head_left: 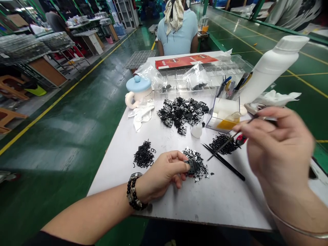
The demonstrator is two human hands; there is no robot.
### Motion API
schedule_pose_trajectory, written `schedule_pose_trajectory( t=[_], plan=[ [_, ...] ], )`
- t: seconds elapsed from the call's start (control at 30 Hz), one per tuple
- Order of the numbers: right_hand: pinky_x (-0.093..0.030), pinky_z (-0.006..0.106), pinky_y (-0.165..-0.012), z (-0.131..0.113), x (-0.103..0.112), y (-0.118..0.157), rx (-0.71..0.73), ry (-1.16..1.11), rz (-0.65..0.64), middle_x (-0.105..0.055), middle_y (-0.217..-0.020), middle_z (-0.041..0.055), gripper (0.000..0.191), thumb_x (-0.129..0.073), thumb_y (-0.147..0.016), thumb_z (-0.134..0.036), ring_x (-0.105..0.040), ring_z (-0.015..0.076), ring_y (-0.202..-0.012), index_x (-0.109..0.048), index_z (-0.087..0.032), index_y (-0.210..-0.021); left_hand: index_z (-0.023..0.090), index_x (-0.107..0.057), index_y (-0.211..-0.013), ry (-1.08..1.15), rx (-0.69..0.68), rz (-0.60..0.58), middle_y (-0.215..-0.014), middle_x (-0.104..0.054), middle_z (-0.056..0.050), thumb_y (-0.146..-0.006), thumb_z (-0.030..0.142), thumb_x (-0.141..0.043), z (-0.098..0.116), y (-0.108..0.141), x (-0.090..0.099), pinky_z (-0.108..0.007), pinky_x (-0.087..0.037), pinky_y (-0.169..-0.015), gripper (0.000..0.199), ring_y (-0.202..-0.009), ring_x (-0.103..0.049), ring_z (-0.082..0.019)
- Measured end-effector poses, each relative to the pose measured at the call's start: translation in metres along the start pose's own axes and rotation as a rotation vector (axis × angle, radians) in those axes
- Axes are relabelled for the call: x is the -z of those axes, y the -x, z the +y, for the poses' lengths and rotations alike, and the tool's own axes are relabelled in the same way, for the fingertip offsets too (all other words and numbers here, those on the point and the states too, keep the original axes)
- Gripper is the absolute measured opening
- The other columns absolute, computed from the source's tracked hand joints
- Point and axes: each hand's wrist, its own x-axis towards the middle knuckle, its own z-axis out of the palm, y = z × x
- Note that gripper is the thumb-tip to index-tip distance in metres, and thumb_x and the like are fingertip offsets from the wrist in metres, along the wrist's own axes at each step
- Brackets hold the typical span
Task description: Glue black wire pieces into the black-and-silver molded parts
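Observation:
My left hand (166,174) pinches a small black part (192,166) between thumb and fingers, over a pile of small silver metal pieces (201,171). At the right, my right hand (271,136) holds a thin dark tool (222,147), its tip pointing down and left, just right of the metal pieces. A black pair of tweezers (228,165) lies beneath that tool on the table. Black curved pieces form one pile (144,155) at the left and another (222,142) at the right. Farther back lies a heap of black and silver assemblies (181,112).
A lidded mug (139,90) and crumpled tissue (142,114) stand at the white table's (115,153) back left. Behind the right hand are a clear tool holder (222,116) and white bottle (274,68). A small white bottle (196,131) sits mid-table. A person (178,32) sits beyond.

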Motion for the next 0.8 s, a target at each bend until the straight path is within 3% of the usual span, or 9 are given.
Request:
schedule_pose_trajectory(
  t=[0.1, 0.23, 0.43, 0.57, 0.7, 0.8],
  plan=[
    [-0.053, 0.033, -0.066, -0.005, -0.021, 0.020, -0.150, -0.182, -0.119, -0.065, -0.064, -0.0027, 0.034, -0.075, -0.065, -0.016, -0.064, 0.0174, -0.063, -0.056, -0.024, -0.091, 0.015, -0.052, -0.078, -0.009, -0.003, 0.008, -0.053, -0.053, 0.006, -0.063, 0.017, -0.063, 0.000, 0.000, 0.000, -0.012, -0.036, -0.031, 0.019, -0.039, -0.046, -0.004],
    [-0.053, 0.037, -0.075, -0.004, -0.026, 0.027, -0.126, -0.143, -0.156, -0.067, -0.066, -0.0046, 0.032, -0.073, -0.068, -0.017, -0.066, 0.0180, -0.066, -0.056, -0.026, -0.093, 0.015, -0.052, -0.078, -0.019, -0.009, 0.008, -0.055, -0.054, 0.005, -0.063, 0.018, -0.065, -0.001, -0.001, 0.000, -0.012, -0.037, -0.032, 0.020, -0.041, -0.047, -0.004],
    [-0.052, 0.043, -0.074, 0.001, -0.024, 0.027, -0.123, -0.070, -0.196, -0.067, -0.069, -0.0047, 0.033, -0.076, -0.066, -0.019, -0.066, 0.0202, -0.065, -0.056, -0.026, -0.092, 0.015, -0.053, -0.078, -0.013, -0.008, 0.008, -0.055, -0.054, 0.005, -0.063, 0.019, -0.067, -0.002, -0.001, 0.001, -0.012, -0.038, -0.033, 0.021, -0.041, -0.047, -0.005],
    [-0.051, 0.043, -0.078, 0.001, -0.023, 0.028, -0.116, -0.093, -0.164, -0.066, -0.067, -0.0049, 0.033, -0.075, -0.067, -0.019, -0.066, 0.0195, -0.066, -0.056, -0.026, -0.093, 0.015, -0.052, -0.078, -0.022, 0.000, 0.006, -0.053, -0.054, 0.006, -0.065, 0.016, -0.062, 0.000, 0.000, 0.000, -0.012, -0.036, -0.032, 0.017, -0.037, -0.045, -0.003],
    [-0.052, 0.035, -0.073, -0.001, -0.023, 0.024, -0.133, -0.165, -0.123, -0.067, -0.067, -0.0040, 0.032, -0.074, -0.068, -0.016, -0.066, 0.0167, -0.067, -0.056, -0.024, -0.094, 0.015, -0.052, -0.078, -0.023, 0.000, 0.002, -0.054, -0.054, 0.006, -0.064, 0.016, -0.063, 0.000, 0.001, 0.000, -0.012, -0.037, -0.032, 0.017, -0.038, -0.046, -0.004],
    [-0.053, 0.032, -0.070, 0.000, -0.016, 0.013, -0.016, -0.155, 0.033, -0.063, -0.069, -0.0027, 0.035, -0.075, -0.064, -0.012, -0.064, 0.0156, -0.067, -0.056, -0.021, -0.092, 0.015, -0.052, -0.077, -0.020, 0.005, -0.007, -0.052, -0.053, 0.006, -0.063, 0.015, -0.062, 0.000, 0.001, 0.000, -0.012, -0.035, -0.031, 0.017, -0.036, -0.045, -0.004]
  ],
)
